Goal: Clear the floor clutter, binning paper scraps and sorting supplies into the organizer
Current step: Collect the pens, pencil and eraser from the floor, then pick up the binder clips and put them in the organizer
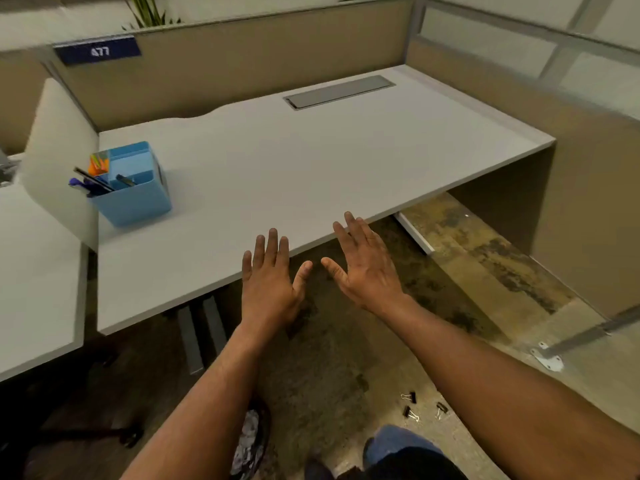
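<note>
A blue desk organizer (133,188) stands at the left of the grey desk (311,161), with pens and orange items in its compartments. Both my hands are stretched out side by side at the desk's front edge, fingers straight and spread, holding nothing: my left hand (268,278), my right hand (363,265). Three black binder clips (420,407) lie on the floor at the lower right. A dark bin (251,441) with crumpled paper inside shows under my left forearm, partly hidden.
Beige cubicle partitions (242,57) close the desk at the back and right. A grey cable hatch (339,91) sits at the desk's rear. A second desk (34,271) adjoins on the left. Dark chair legs (104,431) stand at the lower left. My knee (398,445) is below.
</note>
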The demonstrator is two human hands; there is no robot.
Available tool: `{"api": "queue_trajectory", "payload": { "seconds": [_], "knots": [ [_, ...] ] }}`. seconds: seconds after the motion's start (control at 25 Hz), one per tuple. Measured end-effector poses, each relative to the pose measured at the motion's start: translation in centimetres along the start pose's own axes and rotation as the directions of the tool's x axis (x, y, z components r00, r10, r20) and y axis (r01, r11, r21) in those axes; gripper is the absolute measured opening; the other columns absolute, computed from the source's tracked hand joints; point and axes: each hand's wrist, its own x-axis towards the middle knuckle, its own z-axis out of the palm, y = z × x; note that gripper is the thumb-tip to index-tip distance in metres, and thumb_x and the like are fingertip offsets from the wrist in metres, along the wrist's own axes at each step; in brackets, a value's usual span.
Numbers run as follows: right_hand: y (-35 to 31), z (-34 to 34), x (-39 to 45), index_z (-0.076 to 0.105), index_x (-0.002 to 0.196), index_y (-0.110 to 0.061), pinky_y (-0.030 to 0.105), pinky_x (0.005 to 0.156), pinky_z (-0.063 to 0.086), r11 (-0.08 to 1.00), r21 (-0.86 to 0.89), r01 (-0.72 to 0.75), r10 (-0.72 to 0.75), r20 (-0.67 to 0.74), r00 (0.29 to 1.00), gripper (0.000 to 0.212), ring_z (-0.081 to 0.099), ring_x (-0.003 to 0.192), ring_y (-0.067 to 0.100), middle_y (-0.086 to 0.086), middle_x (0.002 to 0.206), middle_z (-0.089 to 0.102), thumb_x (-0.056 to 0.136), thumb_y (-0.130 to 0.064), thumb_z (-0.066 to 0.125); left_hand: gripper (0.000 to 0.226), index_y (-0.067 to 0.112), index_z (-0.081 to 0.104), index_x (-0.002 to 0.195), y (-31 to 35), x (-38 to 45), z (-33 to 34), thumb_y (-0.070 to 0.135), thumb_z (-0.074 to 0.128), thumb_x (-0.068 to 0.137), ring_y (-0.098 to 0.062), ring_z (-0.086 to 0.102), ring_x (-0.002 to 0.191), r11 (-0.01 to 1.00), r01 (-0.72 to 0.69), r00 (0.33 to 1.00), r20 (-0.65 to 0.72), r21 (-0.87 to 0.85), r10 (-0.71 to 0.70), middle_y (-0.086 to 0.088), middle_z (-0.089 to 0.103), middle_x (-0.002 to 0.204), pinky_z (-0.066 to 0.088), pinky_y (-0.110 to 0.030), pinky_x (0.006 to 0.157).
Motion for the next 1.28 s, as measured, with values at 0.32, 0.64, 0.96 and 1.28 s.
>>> {"api": "queue_trajectory", "payload": {
  "seconds": [0.32,0.64,0.96,1.28],
  "knots": [
    [11.4,-1.1,-8.0,0.007,0.152,-0.026,0.038,0.116,0.006,0.972,-0.028,-0.232,0.232,0.014,0.973,0.074,0.001,0.149,0.02,0.002,0.162,0.0,0.092,-0.068,0.017,0.077,0.023,0.006,0.153,11.1,-0.2,5.6,0.068,0.001,0.09,-0.017,-0.016,0.146,0.979,-0.196,0.971,0.128,-0.05,0.201,0.001,-0.01,0.16,-0.009,-0.041,0.119],
    [24.2,1.0,-13.8,0.024,0.15,-0.019,0.042,0.117,0.019,0.955,0.02,-0.296,0.291,0.132,0.948,0.072,0.013,0.147,0.023,0.006,0.16,0.014,0.093,-0.064,0.025,0.08,0.02,0.023,0.151,21.2,-0.7,13.1,0.068,0.004,0.09,-0.017,-0.001,0.149,0.965,-0.22,0.945,0.212,-0.145,0.248,0.0,0.008,0.162,-0.001,-0.04,0.12],
    [40.0,6.4,-15.4,0.032,0.146,-0.016,0.043,0.116,0.02,0.948,0.093,-0.304,0.276,0.236,0.932,0.062,0.024,0.143,0.026,0.009,0.155,0.03,0.096,-0.052,0.037,0.056,0.014,0.045,0.14,29.5,-0.1,23.6,0.049,0.038,0.097,-0.022,0.028,0.143,0.993,-0.03,0.933,0.354,-0.113,0.068,-0.006,0.037,0.152,0.015,-0.039,0.119],
    [47.3,22.5,-20.6,0.04,0.139,-0.011,0.046,0.113,0.029,0.838,0.153,-0.524,0.444,0.367,0.817,0.051,0.036,0.136,0.03,0.013,0.144,0.044,0.095,-0.036,0.048,0.052,0.007,0.045,0.139,28.7,-1.1,41.4,0.039,0.044,0.098,-0.029,0.039,0.134,0.996,0.034,0.826,0.563,-0.078,0.016,-0.012,0.044,0.146,0.031,-0.043,0.112]
  ]
}}
